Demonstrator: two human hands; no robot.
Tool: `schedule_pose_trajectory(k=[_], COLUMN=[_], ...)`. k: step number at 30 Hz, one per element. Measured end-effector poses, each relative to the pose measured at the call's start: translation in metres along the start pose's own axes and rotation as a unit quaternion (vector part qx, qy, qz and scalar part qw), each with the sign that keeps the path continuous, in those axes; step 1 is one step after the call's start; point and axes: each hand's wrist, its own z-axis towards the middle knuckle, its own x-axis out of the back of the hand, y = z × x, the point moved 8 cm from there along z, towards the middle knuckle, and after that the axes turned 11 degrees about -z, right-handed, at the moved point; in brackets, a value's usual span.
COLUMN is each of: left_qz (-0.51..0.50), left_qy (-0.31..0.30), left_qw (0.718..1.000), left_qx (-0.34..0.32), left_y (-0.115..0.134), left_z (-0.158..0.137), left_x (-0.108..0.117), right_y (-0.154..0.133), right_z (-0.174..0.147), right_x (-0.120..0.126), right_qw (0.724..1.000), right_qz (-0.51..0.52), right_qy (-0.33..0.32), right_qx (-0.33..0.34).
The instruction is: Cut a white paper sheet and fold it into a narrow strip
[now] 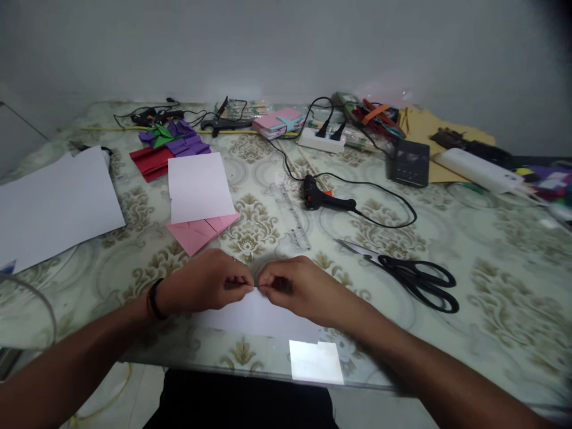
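Observation:
Close together at the table's near middle, my left hand (214, 280) and my right hand (299, 286) pinch the far edge of a white sheet of paper (263, 316). Thumb and forefinger of each hand are pressed together, the tips almost touching. The sheet hangs or lies below my fingers toward me; its sides are partly hidden by the hands. Just beyond lie a white paper square (199, 187) on folded pink paper (201, 232) and a clear ruler (290, 217). Black-handled scissors (406, 274) rest to the right, blades slightly apart.
A black glue gun (328, 196) with its looping cord lies past the ruler. Large white paper (62, 202) covers the left side. Folded red paper (152, 162), purple paper (190, 143), a white power strip (322, 140) and a dark box (411, 162) stand farther back.

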Motion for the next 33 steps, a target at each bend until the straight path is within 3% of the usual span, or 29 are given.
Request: schedule_pose_trajectory(k=[6,16,26,33], left_qz=[0.013,0.045,0.014,-0.011], left_qy=[-0.04,-0.003,0.043,0.016], left_qw=[0.999,0.999,0.998,0.998], left_qx=[0.009,0.017,0.034,0.054], left_y=[0.002,0.006,-0.008,-0.015], left_z=[0.002,0.0,-0.001,-0.004], left_x=[-0.005,-0.002,0.034,0.047], right_y=[-0.003,-0.004,0.022,0.034], right_z=[0.0,0.0,0.002,0.001], right_x=[-0.003,0.001,0.025,0.043], right_qw=[1.0,1.0,0.999,0.999], right_qz=[-0.023,-0.014,0.021,0.004], right_qy=[-0.008,0.01,-0.001,0.013], right_qx=[0.013,0.008,-0.037,-0.042])
